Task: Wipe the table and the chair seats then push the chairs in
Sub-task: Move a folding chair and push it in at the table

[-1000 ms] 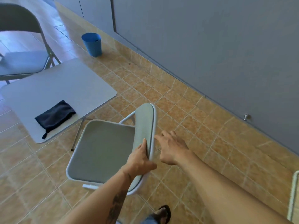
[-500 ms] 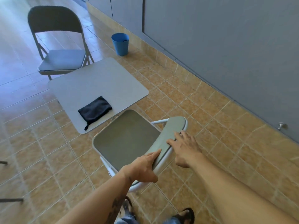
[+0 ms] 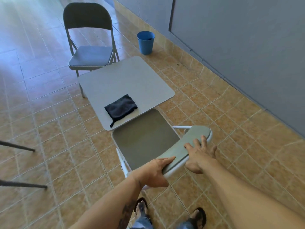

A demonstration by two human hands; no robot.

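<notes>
A pale folding chair (image 3: 145, 138) stands right in front of me, its seat edge tucked under the near corner of the small grey table (image 3: 125, 80). My left hand (image 3: 155, 172) grips the left end of the chair's backrest (image 3: 183, 147). My right hand (image 3: 199, 154) holds the backrest's top edge, fingers spread over it. A folded black cloth (image 3: 121, 107) lies on the table's near side. A dark folding chair (image 3: 90, 43) stands at the table's far side, its seat just short of the table edge.
A blue bucket (image 3: 146, 42) stands on the tiled floor by the grey wall (image 3: 239, 47) at the back right. Dark chair legs (image 3: 21, 164) jut in from the left edge. My sandalled feet (image 3: 170, 214) are right behind the pale chair.
The pale chair has swung round and slid toward the table, so its seat now reaches under the table's near corner. Both hands moved with the backrest; my right hand closed onto it.
</notes>
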